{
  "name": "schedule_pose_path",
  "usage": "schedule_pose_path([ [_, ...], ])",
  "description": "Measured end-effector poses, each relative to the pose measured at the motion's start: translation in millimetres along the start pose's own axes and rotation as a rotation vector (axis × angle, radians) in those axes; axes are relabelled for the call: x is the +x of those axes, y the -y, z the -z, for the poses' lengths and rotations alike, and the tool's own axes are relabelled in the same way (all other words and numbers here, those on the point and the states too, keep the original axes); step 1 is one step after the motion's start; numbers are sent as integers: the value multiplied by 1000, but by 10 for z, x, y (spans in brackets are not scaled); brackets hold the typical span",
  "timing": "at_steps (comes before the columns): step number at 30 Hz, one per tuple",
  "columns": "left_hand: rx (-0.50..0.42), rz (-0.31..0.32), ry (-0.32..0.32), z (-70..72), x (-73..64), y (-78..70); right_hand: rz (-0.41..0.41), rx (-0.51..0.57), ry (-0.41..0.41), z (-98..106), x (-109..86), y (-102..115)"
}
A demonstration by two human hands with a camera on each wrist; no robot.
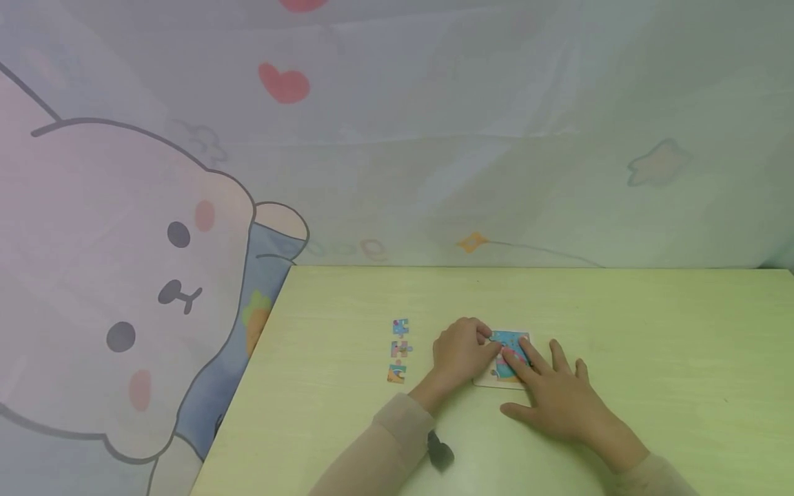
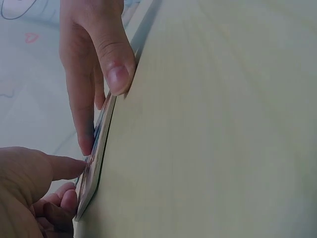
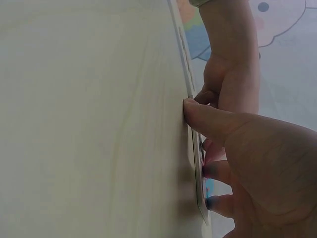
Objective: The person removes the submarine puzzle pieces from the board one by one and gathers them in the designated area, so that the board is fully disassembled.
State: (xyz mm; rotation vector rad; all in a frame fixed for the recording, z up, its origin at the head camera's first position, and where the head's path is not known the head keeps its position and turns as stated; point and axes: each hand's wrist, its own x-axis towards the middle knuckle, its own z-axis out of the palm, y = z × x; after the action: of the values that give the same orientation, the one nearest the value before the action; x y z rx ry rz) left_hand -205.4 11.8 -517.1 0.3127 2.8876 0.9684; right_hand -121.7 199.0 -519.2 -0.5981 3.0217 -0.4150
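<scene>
A small square jigsaw puzzle point(image 1: 511, 373) in a pale wooden tray lies on the table, its blue picture pieces partly covered by both hands. At its left side, my left hand point(image 1: 460, 350) has its fingers curled by the tray edge and its thumb on the puzzle; in the left wrist view the left thumb point(image 2: 68, 167) meets the top surface. From the right, my right hand point(image 1: 558, 399) reaches over with spread, fairly straight fingers pressing on the pieces. In the right wrist view, the right thumb point(image 3: 203, 116) points along the near edge of the tray.
To the left of the hands, three loose puzzle pieces point(image 1: 400, 349) lie in a column on the light wooden table point(image 1: 335, 331). A dark, heart-like shape point(image 1: 440, 452) shows beside the left sleeve. Behind the table hangs a printed cloth point(image 1: 434, 138) with a cartoon animal.
</scene>
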Motion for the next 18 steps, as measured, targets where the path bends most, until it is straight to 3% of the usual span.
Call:
schedule_pose_path([
  [11, -100, -46, -63, -20, 14, 58, 7, -6, -10, 17, -5, 24],
  [18, -185, -15, -112, -18, 15, 92, 8, -3, -12, 26, -6, 28],
])
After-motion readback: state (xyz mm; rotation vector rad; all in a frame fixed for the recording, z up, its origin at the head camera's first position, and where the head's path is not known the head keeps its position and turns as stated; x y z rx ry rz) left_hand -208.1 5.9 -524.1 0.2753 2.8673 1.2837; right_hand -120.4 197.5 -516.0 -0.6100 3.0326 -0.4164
